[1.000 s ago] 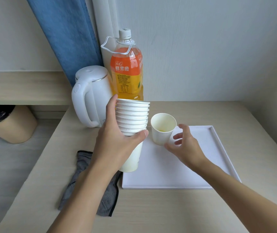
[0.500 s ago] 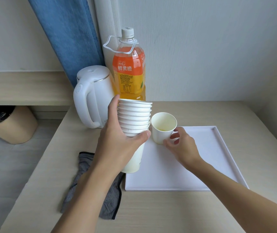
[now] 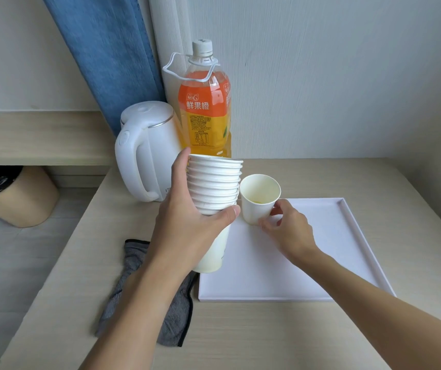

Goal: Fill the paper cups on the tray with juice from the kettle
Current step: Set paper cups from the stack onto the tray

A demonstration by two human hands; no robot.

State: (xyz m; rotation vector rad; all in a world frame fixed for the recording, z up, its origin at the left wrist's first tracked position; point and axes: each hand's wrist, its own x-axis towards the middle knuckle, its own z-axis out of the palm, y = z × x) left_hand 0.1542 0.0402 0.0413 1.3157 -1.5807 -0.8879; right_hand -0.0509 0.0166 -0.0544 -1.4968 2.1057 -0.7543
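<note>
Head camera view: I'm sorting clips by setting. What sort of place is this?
Probably a bedroom or hotel room: a blue curtain, a white kettle and juice bottle on a wooden desk.

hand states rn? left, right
Left hand: closed round the stack of paper cups.
Right hand: pinching the single paper cup.

juice bottle (image 3: 204,113): upright, capped | grey cloth (image 3: 133,265): crumpled on table (image 3: 267,337) | blue curtain (image 3: 107,62): hanging

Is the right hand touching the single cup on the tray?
Touching. The head view shows the right hand with its thumb and a fingertip on the lower wall of the cup, with no gap between them.
</note>
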